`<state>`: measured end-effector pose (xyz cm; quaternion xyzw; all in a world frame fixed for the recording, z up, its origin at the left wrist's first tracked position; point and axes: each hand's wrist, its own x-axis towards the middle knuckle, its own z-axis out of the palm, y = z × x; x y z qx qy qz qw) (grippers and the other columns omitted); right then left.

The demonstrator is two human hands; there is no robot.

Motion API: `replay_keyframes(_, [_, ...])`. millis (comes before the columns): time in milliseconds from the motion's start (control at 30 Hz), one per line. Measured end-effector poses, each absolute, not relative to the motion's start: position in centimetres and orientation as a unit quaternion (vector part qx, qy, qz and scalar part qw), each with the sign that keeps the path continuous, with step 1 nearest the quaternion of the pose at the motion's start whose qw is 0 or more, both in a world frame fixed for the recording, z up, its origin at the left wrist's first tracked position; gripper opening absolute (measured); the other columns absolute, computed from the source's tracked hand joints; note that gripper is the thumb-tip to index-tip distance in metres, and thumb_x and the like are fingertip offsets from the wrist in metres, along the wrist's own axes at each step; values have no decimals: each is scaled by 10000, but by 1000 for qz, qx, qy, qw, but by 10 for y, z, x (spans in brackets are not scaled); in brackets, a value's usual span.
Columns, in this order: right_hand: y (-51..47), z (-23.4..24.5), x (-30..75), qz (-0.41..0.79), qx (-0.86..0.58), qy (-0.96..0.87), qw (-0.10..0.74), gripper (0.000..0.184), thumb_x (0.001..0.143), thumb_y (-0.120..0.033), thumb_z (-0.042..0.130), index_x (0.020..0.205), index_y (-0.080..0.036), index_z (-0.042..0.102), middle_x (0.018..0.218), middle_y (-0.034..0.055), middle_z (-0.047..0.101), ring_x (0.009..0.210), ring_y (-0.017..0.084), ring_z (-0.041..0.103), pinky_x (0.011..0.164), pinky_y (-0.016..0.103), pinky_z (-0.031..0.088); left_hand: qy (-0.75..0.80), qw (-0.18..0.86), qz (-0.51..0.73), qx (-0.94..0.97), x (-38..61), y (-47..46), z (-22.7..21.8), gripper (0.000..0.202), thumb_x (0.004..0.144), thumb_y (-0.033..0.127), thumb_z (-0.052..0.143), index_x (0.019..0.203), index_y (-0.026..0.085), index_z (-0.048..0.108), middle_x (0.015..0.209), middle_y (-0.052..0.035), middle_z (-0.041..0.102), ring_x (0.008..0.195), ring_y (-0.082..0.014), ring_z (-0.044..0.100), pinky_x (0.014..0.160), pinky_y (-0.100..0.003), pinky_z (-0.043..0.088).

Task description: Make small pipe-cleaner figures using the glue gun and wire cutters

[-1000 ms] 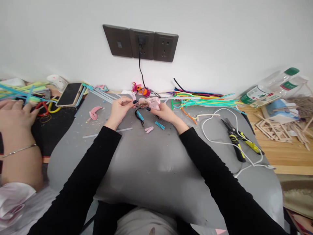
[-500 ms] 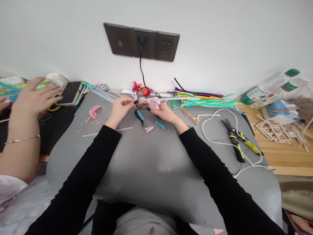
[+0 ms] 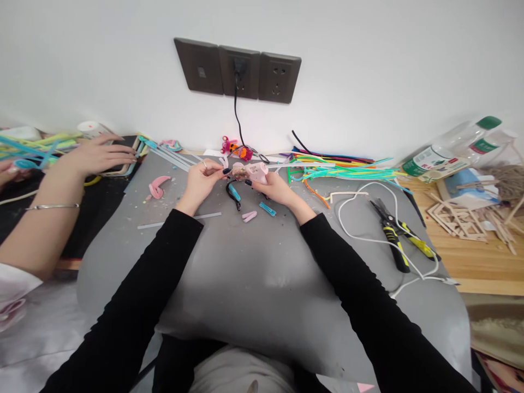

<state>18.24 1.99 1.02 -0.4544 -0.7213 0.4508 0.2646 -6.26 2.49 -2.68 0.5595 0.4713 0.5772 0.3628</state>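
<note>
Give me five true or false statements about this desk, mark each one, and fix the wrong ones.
1. The right hand holds a pink tool. True.
2. The scissors lie to the left of the left hand. False: they lie to the right of both hands.
3. A black cord hangs from a wall socket. True.
4. The neighbor's wrist is bare. False: it wears a bracelet.
5. A blue clip lies on the gray mat. True.
</note>
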Motion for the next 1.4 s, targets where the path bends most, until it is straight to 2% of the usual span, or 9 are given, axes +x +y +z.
replay_keyframes(367, [20,10,183,447,-464,-720,257,312,801,-503,602,761,-198,550,655,-25,470,724,157,465,657,276,363,498,340,560,568,-62,23,-23,228,709,348,843,746,198,674,773,-10,653,687,-175,686,733,-342,595])
replay_keyframes(1167, [21,6,182,430,-464,-727,266,375,777,-559,600,791,-185,578,673,-23,484,726,155,462,678,282,371,508,278,552,601,-64,21,-23,155,748,327,785,717,197,707,809,-19,652,652,-144,652,686,-299,603])
replay_keyframes(1400, [22,5,182,425,-466,-729,266,375,772,-561,593,761,-188,559,674,-29,474,700,140,435,670,279,357,517,264,548,602,-63,20,-21,41,766,197,737,728,189,726,833,-18,654,658,-140,656,705,-306,592])
